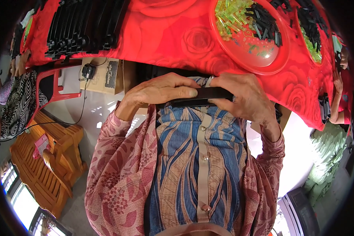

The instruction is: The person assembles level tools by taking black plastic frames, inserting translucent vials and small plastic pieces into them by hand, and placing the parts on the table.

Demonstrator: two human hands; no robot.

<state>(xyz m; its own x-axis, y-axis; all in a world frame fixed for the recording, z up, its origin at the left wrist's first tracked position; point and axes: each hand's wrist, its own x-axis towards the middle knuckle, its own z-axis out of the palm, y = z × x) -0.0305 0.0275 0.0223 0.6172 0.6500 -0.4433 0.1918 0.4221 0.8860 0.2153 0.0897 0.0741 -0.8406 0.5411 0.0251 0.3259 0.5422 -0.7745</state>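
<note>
A red rose-patterned tablecloth (pixel 177 43) filled twelve o'clock, its red tray (pixel 259 65) of small green and black parts at one o'clock. Centrally, the left hand (pixel 161 91) and right hand (pixel 246 96) each clasped an end of a flat black piece (pixel 202 96), seemingly steadying it against the body.

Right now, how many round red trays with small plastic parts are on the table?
2. One red tray lies on the table above the right hand; a second red tray is beside it, toward the right edge, only partly visible. Others may be hidden.
</note>
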